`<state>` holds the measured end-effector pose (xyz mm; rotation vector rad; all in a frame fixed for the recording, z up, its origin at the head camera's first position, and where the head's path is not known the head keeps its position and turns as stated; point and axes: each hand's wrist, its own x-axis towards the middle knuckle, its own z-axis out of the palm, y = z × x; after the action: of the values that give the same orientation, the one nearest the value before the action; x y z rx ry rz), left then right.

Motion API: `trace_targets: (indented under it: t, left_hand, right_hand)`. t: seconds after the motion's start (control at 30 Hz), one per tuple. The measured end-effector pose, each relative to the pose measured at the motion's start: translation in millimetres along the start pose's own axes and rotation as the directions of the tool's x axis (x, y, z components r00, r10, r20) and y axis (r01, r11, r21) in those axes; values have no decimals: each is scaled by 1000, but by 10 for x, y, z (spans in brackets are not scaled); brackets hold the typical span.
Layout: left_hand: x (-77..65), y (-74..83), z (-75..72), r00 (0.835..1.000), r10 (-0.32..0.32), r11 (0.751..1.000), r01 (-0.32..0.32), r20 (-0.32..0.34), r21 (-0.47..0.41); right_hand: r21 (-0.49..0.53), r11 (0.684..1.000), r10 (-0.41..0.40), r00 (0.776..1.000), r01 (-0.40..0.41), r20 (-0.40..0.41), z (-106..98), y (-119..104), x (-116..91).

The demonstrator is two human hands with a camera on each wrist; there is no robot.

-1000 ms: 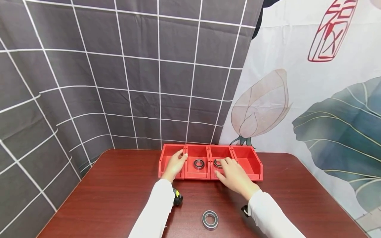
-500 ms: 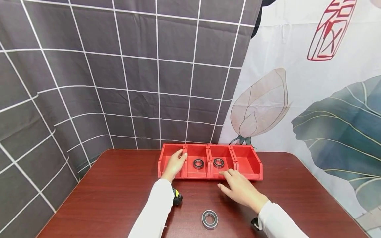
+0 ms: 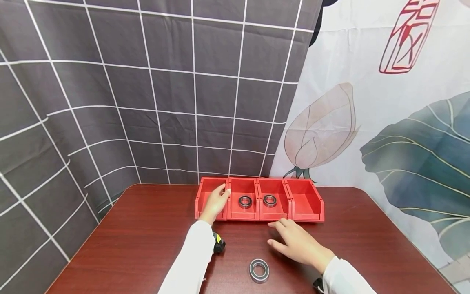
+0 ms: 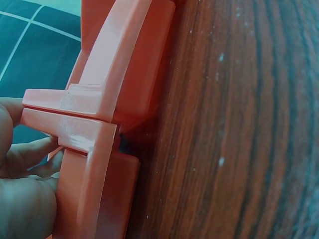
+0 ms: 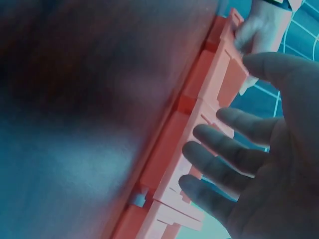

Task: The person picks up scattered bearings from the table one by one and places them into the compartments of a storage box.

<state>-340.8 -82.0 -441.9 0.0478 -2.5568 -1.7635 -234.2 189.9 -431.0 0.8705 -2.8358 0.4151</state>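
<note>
A row of joined red bins [image 3: 308, 217] stands at the back of the table. My left hand [image 3: 216, 204] grips the wall between the two leftmost bins; in the left wrist view its fingers [image 4: 27, 154] bend about that wall. One ball bearing [image 3: 240, 202] lies in the second bin from the left, and another bearing [image 3: 265, 201] in the third. A larger bearing [image 3: 252, 271] lies flat on the table in front. My right hand [image 3: 300, 243] hovers before the third bin, holding nothing, fingers spread apart in the right wrist view.
The brown wooden table [image 3: 147, 245] extends to both sides of the bins. A black and yellow object [image 3: 219, 243] shows beside the left sleeve. Behind the table hang a grey grid cloth [image 3: 169, 98] and a white cloth with a painted lotus [image 3: 319, 134].
My right hand has drawn back from the third bin toward the front of the table, leaving the bearing in that bin fully in sight. My left hand has stayed put.
</note>
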Motion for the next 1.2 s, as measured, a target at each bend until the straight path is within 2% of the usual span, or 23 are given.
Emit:
trace_targets:
  t: [0.17, 0.33, 0.5, 0.7, 1.2]
  left_hand:
    - [-5, 0, 1, 1000, -3, 1000, 3, 0, -2]
    - [-14, 4, 0, 1000, -4, 1000, 4, -3, 0]
    - [-15, -1, -4, 1000, -2, 1000, 2, -2, 2]
    - [-13, 4, -4, 1000, -4, 1000, 4, -3, -7]
    - [-12, 6, -5, 1000, -4, 1000, 4, 1, -11]
  right_hand:
    - [24, 994, -107, 994, 106, 31, 16, -53, -87]
    - [42, 974, -224, 975, 223, 6, 39, -130, -132]
    - [78, 952, -298, 954, 296, 14, 51, -209, -154]
    - [135, 942, -320, 943, 308, 86, 79, -263, -177]
    - [167, 900, -421, 902, 402, 97, 120, -395, -180]
